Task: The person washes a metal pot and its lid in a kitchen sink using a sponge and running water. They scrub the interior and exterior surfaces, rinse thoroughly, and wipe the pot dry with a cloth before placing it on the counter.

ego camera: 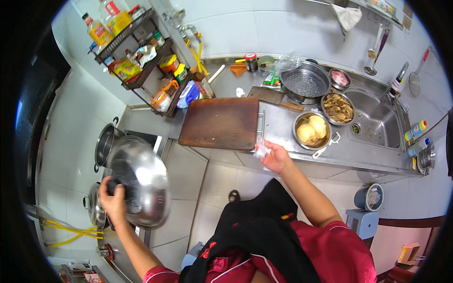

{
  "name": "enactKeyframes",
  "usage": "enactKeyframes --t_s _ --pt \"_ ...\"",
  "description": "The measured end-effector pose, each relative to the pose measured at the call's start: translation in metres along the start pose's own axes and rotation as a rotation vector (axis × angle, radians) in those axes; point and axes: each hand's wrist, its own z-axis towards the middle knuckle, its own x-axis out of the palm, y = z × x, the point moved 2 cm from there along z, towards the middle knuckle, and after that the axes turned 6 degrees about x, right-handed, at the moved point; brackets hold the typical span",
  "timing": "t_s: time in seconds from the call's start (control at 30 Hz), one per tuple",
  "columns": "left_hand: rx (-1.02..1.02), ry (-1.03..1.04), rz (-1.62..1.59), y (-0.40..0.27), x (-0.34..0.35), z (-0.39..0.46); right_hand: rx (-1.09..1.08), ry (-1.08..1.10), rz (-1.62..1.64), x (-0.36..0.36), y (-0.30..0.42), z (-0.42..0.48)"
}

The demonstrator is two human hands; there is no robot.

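My left hand (114,200) grips the black knob of a large, shiny metal pan lid (152,191), which is held tilted over the stove area. Behind the lid stands a dark-handled pot (105,145), partly covered by it. In my right hand (277,157) is a crumpled white tissue or wipe (262,149), pinched at the fingertips near the counter's front edge. Just beyond that hand lies a wooden cutting board (219,123). To its right, a metal bowl (296,139) holds two peeled, pale yellow round pieces of produce (311,131), with a white-handled peeler (320,152) beside it.
A cleaver (267,94) lies behind the board. Further right are a steamer pot (306,79), a bowl of brown strips (338,108), a small bowl of raw meat (339,78) and the sink (378,120). A condiment rack (141,78) stands at left; another lidded pot (95,207) sits nearer me.
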Motion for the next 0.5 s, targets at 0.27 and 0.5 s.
enactKeyframes --t_s 0.27,0.5 --pt "-0.033 0.270 -0.048 -0.111 0.148 -0.098 -0.382 -0.085 -0.601 0.036 0.149 0.096" --pt "-0.125 0.299 0.042 -0.142 0.236 -0.134 -0.732 -0.156 -1.946 0.026 0.207 0.274"
